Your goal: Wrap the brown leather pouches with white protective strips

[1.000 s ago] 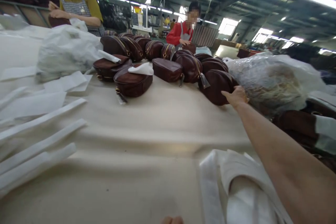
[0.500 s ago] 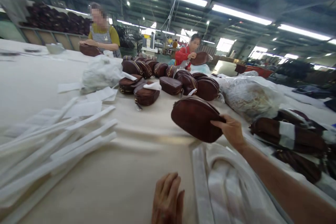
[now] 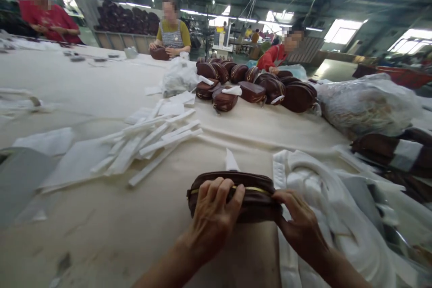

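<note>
Toward the near edge of the table point(image 3: 101, 78), right in front of you: one dark brown bag point(image 3: 258, 204), lengthwise across your view, gold zip point(image 3: 257, 189) uppermost. Your left hand point(image 3: 216, 211) lies over its middle, fingers bent onto the zip line; cannot tell whether they pinch anything. Your right hand point(image 3: 299, 216) is clamped on the bag's right end, thumb below, fingers above. A white scrap point(image 3: 231, 160) stands up just behind the bag.

Right of your right hand, close by: coiled white strips point(image 3: 312, 193). Left of your left hand, well apart: a loose heap of flat white strips point(image 3: 148, 141). Toward the far edge, a cluster of brown bags point(image 3: 299, 97), some with zips showing. Nearer the right edge, a bulging clear plastic sack point(image 3: 367, 103); in front of it, more dark bags point(image 3: 374, 148), one banded in white. Across the far edge, a co-worker in a checked apron point(image 3: 171, 36), both hands on another brown bag point(image 3: 158, 53).
</note>
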Action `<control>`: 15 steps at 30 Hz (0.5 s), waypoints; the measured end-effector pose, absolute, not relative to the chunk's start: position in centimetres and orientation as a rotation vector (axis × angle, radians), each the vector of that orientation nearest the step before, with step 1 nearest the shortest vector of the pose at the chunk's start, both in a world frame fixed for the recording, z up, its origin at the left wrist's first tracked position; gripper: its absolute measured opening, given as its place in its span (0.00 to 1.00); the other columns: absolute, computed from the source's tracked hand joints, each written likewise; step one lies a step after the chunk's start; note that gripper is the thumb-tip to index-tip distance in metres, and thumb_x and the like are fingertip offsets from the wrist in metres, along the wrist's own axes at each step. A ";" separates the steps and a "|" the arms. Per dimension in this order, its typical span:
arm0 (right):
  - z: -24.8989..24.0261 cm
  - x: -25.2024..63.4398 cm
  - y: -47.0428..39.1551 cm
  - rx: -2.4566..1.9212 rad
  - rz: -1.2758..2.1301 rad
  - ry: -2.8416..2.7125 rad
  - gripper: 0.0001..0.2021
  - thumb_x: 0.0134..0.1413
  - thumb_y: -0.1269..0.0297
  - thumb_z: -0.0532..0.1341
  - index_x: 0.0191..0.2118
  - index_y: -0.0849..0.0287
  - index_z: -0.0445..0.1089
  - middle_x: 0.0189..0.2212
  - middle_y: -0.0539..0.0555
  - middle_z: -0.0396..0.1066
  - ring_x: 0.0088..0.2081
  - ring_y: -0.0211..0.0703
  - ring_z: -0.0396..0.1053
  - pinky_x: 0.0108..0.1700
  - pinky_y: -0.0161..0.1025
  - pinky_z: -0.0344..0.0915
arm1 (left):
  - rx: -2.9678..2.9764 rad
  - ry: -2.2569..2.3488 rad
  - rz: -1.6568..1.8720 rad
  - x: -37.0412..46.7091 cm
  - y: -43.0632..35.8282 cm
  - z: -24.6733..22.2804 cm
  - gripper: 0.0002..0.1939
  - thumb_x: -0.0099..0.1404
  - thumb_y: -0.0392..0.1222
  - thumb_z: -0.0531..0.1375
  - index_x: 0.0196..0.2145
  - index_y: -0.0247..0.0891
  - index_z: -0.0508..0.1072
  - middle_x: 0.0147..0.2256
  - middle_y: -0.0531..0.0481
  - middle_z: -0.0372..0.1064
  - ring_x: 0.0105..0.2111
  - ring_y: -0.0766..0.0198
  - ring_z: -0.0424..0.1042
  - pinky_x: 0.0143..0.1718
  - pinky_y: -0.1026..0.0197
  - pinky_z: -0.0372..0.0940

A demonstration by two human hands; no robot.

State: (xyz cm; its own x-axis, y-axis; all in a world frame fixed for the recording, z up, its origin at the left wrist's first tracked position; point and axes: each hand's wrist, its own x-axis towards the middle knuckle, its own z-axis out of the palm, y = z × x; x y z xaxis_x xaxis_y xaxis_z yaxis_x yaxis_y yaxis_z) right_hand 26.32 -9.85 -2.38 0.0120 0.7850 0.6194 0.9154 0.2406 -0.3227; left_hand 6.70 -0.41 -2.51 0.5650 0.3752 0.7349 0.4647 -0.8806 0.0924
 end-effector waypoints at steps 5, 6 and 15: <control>-0.6 24.0 -8.3 -1.524 -0.446 -2.031 0.12 0.61 0.67 0.54 0.49 0.61 0.64 0.41 0.60 0.69 0.44 0.49 0.67 0.46 0.46 0.64 | -2.778 -0.627 -1.004 7.1 0.5 -2.2 0.11 0.69 0.42 0.53 0.44 0.33 0.68 0.38 0.44 0.68 0.39 0.57 0.66 0.40 0.55 0.62; -0.5 23.6 -7.8 -1.537 -0.434 -2.062 0.10 0.61 0.66 0.54 0.47 0.61 0.66 0.39 0.59 0.70 0.41 0.48 0.68 0.44 0.45 0.65 | -2.819 -0.658 -0.943 7.0 0.8 -2.0 0.10 0.68 0.43 0.54 0.42 0.34 0.69 0.36 0.45 0.68 0.38 0.57 0.66 0.39 0.55 0.62; 0.1 24.7 -4.2 -1.827 -0.152 -1.979 0.18 0.57 0.53 0.59 0.49 0.57 0.65 0.39 0.55 0.68 0.37 0.45 0.70 0.37 0.41 0.66 | -3.142 -1.066 -0.765 5.7 4.1 -0.7 0.07 0.61 0.44 0.63 0.35 0.39 0.72 0.50 0.45 0.64 0.50 0.54 0.63 0.51 0.49 0.58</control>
State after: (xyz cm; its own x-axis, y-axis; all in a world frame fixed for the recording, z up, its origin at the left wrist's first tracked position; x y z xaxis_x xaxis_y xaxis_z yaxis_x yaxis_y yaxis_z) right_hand 24.67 -4.25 0.09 -0.0301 0.9212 0.3878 0.9697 0.1211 -0.2122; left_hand 5.71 4.09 -0.70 0.7082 0.6263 0.3260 0.5094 -0.7729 0.3783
